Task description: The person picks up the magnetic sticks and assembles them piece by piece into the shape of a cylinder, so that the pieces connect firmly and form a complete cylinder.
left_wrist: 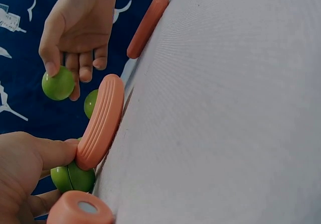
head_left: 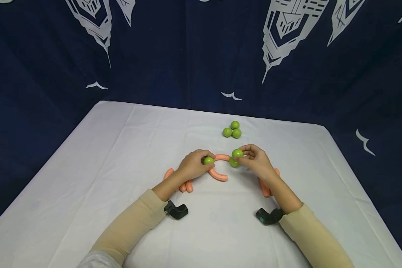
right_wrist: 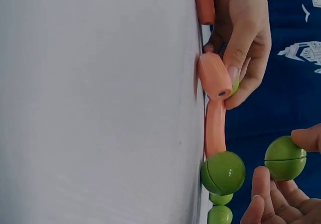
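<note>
Glossy green ball [head_left: 237, 153] pinched between right hand's [head_left: 257, 162] thumb and fingers, raised off table, near a lower green ball [head_left: 234, 162] touching the end of a curved orange-pink grooved rod [head_left: 222, 157]. Left hand [head_left: 193, 165] clamped on another green ball [head_left: 208, 160], where that rod and a matching nearer curved rod [head_left: 218, 176] meet. Farther out: three clustered green balls [head_left: 236, 133], loose orange-pink rods [head_left: 189, 186] by both forearms, white cloth-covered table [head_left: 214, 230].
</note>
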`<state>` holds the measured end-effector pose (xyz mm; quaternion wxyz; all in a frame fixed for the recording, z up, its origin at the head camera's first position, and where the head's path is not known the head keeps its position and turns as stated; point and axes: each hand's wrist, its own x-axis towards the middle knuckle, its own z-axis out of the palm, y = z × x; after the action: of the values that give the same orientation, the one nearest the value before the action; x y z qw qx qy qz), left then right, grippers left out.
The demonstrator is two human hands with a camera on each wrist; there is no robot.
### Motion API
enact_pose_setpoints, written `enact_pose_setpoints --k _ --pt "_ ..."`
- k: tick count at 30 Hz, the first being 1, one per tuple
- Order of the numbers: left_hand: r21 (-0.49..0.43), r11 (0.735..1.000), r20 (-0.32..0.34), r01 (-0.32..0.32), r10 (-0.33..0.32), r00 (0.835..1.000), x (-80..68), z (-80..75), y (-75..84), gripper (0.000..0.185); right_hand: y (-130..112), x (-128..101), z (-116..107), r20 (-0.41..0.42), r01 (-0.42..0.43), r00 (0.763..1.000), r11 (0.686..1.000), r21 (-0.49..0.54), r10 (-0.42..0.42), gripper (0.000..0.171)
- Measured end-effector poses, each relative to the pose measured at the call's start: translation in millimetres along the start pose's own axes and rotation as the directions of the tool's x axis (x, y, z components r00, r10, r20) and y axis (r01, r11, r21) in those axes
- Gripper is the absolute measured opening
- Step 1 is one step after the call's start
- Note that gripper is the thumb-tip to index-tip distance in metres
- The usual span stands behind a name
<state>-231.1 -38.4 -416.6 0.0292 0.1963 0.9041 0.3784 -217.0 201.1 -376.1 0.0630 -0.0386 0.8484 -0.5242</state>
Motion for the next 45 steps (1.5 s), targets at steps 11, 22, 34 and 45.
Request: enact_pose_setpoints --k 11,22,34,45 --pt "0.004 1.0 -0.01 -0.022 0.022 1.0 -0.2 -0.3 0.1 0.025 8.2 -12.9 9.9 0.076 0.05 0.996 0.999 0.019 -0.052 0.043" --pt "0.0 1.0 -0.013 -0.019 0.019 1.0 -1.2 1.7 0.7 0.024 19.6 -20.4 13.5 0.172 0.079 0.983 0.993 -0.09 -0.063 0.04" --pt "-0.009 1.0 -0.016 -0.021 0.021 1.0 -0.9 -0.6 1.4 0.026 22.4 -21.7 15.2 0.206 0.11 0.975 0.983 -0.147 -0.078 0.041" --pt "-0.011 1.0 -0.009 -0.022 0.021 1.0 -0.5 -0.4 2.4 0.025 18.3 -20.8 8.9 0.179 0.119 0.98 0.981 -0.155 -0.091 0.032"
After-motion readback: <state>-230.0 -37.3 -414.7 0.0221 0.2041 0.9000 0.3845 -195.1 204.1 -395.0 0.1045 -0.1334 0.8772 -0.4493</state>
